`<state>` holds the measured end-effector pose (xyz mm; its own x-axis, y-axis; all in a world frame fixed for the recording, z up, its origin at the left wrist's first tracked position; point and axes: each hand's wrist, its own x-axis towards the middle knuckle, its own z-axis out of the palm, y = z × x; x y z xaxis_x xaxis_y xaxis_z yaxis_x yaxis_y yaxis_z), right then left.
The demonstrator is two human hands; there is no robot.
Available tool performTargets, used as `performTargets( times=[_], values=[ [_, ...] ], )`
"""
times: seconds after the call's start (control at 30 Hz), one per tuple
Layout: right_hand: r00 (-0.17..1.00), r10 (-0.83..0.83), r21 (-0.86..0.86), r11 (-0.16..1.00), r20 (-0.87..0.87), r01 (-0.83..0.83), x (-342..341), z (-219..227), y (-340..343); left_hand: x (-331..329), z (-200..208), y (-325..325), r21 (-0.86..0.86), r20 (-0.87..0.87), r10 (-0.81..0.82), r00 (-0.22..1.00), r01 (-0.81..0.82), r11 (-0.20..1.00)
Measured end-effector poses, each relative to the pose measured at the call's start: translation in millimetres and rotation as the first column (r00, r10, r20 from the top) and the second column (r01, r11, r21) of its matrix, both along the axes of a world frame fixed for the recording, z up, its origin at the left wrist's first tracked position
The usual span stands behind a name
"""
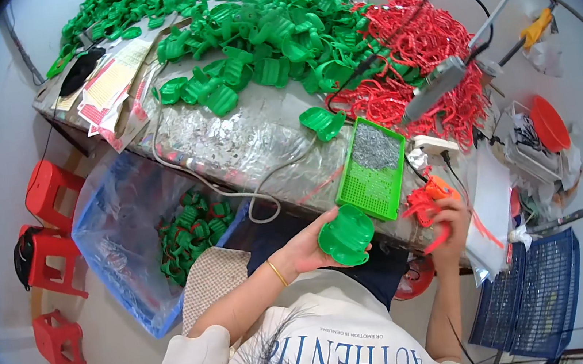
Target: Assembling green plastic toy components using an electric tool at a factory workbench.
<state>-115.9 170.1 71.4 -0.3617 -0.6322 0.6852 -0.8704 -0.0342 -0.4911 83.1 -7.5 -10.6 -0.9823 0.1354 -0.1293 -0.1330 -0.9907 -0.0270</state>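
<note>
My left hand (pixel 308 244) grips a curved green plastic piece (pixel 347 236) by its left side, over my lap. Curled fingers of my right hand (pixel 452 226) close around a red strap (pixel 437 240) near the table's right end. Just beyond those fingers is an orange tool-like object (pixel 443 188), and beside it a bunch of red pieces (pixel 421 207); whether my fingers also touch these I cannot tell. A green perforated tray (pixel 372 187), partly covered with small grey metal parts (pixel 376 146), lies between and beyond my hands. One loose green piece (pixel 323 123) rests behind it.
Green pieces are heaped along the table's (pixel 216 144) back, beside a tangled pile of red straps (pixel 427 39). A grey cable (pixel 214 185) loops over the front edge. Left of my lap stands a lined blue bin (pixel 121 256) with green-and-red pieces. Red stools (pixel 57 249) stand farther left.
</note>
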Motion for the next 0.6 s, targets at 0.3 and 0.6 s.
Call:
performTargets(
  times=[0.3, 0.6],
  values=[
    [0.958, 0.236, 0.311, 0.934, -0.162, -0.177, 36, 2, -30, -15, 6, 29, -0.125, -0.031, -0.060, 0.998, 0.055, 0.991],
    [0.969, 0.220, 0.420, 0.894, -0.112, -0.155, 38, -26, -29, -16, -13, 35, -0.182, 0.087, -0.023, 0.996, 0.039, 0.982]
  ],
)
